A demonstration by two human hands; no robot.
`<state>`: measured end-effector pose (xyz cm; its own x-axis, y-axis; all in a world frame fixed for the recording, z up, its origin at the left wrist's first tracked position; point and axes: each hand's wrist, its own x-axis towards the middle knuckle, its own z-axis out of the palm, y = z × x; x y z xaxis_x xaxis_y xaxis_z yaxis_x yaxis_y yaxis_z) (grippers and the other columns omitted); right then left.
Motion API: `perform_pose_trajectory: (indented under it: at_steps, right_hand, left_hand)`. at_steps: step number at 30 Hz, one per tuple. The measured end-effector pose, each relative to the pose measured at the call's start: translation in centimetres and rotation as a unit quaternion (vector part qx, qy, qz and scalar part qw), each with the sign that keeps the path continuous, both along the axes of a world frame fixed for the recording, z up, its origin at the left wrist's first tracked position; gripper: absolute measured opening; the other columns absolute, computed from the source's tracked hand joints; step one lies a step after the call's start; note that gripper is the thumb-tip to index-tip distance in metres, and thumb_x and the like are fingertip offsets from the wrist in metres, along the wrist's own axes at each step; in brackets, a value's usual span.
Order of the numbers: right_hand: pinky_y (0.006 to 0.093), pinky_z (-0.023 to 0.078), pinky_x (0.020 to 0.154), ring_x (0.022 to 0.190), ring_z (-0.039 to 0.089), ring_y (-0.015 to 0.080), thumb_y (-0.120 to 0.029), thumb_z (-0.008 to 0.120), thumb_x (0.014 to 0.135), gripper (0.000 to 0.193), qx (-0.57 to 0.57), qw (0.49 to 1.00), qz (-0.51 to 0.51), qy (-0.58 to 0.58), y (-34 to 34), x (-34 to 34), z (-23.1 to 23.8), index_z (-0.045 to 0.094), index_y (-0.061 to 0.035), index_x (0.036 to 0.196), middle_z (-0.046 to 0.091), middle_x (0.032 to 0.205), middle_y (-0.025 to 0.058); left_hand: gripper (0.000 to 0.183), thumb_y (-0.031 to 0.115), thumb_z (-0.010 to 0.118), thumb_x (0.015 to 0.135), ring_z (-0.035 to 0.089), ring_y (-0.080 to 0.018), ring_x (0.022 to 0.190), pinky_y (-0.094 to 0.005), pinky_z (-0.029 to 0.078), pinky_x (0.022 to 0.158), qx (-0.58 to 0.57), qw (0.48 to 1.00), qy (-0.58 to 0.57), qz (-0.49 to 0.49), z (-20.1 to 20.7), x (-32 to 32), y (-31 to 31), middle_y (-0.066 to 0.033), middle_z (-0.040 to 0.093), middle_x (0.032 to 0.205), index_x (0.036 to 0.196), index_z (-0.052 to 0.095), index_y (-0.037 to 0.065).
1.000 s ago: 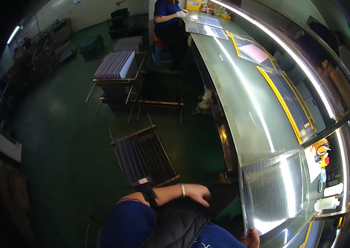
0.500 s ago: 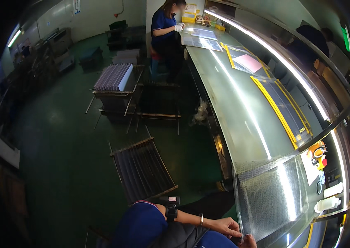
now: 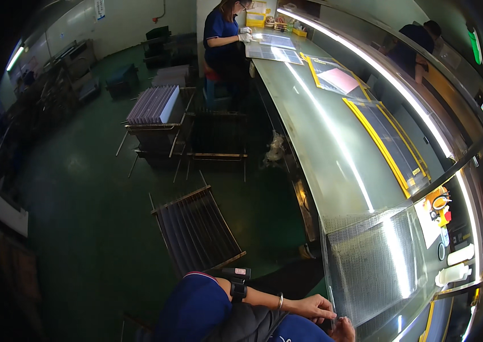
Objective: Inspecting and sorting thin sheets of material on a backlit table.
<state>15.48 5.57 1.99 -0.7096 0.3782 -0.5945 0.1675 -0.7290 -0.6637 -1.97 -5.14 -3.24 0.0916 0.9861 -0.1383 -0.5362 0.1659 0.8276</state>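
Observation:
A translucent, finely patterned sheet [image 3: 361,268] lies on the near end of the bench, its left edge along the bench's front edge. My left hand [image 3: 316,308] is at that sheet's near left corner, thumb and fingers pinched together. Close beside it, my right hand [image 3: 343,330] shows only in part at the lower edge of the picture, its fingers curled. The fingertips of both hands nearly meet. Whatever is between them, if anything, is too small to make out.
The long bench [image 3: 332,165] carries yellow-edged panels [image 3: 387,145], a pink sheet [image 3: 338,81] and white bottles [image 3: 453,275]. A co-worker [image 3: 221,43] in white gloves sits at its far end. On the floor stand a slotted rack [image 3: 198,228] and a rack of upright panels [image 3: 154,105].
My hands stay at the sheet's corner, with small finger movements; the right hand shows slightly more. The view has shifted slightly. Behind the bench, another person in dark clothing has moved.

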Motion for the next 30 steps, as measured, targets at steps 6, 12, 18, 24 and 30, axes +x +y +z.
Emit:
perform_pose_trajectory:
  at_steps: [6, 12, 18, 24, 30]
  right_hand:
    - [0.0242, 0.044, 0.061, 0.067, 0.053, 0.0127, -0.018, 0.051, 0.088, 0.013, 0.012, 0.996, -0.082, 0.031, -1.7, -1.0, 1.3, 0.054, -0.0066, 0.093, 0.056, 0.08, 0.0033]
    - [0.0219, 0.041, 0.062, 0.069, 0.051, 0.0106, -0.027, 0.059, 0.084, 0.028, 0.055, 0.993, -0.104, -0.003, -1.5, -1.9, 0.6, 0.058, -0.0003, 0.092, 0.054, 0.074, 0.003]
    - [0.0184, 0.036, 0.055, 0.061, 0.046, 0.0047, -0.027, 0.058, 0.086, 0.023, 0.054, 0.969, -0.22, 0.103, -3.7, 3.2, -0.7, 0.058, -0.004, 0.089, 0.053, 0.07, -0.0026]
    - [0.0175, 0.034, 0.053, 0.059, 0.044, 0.0029, -0.026, 0.058, 0.086, 0.021, 0.077, 0.944, -0.307, 0.099, -5.6, 7.7, -1.3, 0.058, -0.0048, 0.088, 0.05, 0.066, -0.0045]
    - [0.0183, 0.038, 0.059, 0.064, 0.047, 0.0032, -0.028, 0.059, 0.085, 0.024, 0.102, 0.935, -0.324, 0.106, -4.3, 8.2, -1.5, 0.059, -0.0046, 0.091, 0.052, 0.072, -0.0036]
  left_hand:
    - [0.027, 0.031, 0.06, 0.084, 0.051, -0.0046, 0.055, -0.0183, 0.04, 0.048, 0.045, 0.999, 0.03, 0.001, -0.6, 0.1, 0.8, 0.0009, 0.056, 0.064, 0.084, 0.062, 0.004]
    - [0.025, 0.022, 0.063, 0.083, 0.056, -0.0066, 0.072, -0.0201, 0.046, 0.066, -0.075, 0.985, 0.122, -0.097, 0.0, -2.5, 1.4, -0.0027, 0.064, 0.082, 0.098, 0.065, 0.002]
    - [0.026, 0.013, 0.058, 0.083, 0.054, -0.008, 0.066, -0.0195, 0.041, 0.057, 0.049, 0.959, 0.242, -0.138, 3.8, 2.9, 3.4, -0.0033, 0.062, 0.081, 0.104, 0.06, -0.003]
    - [0.033, 0.013, 0.058, 0.084, 0.058, -0.0118, 0.075, -0.0223, 0.045, 0.067, -0.148, 0.952, 0.133, -0.234, 4.9, 7.5, 4.0, -0.0091, 0.063, 0.095, 0.111, 0.056, -0.005]
    - [0.026, 0.012, 0.06, 0.082, 0.059, -0.0127, 0.074, -0.0233, 0.046, 0.065, -0.119, 0.946, 0.16, -0.254, 3.6, 5.5, 5.7, -0.0096, 0.064, 0.088, 0.102, 0.059, -0.004]
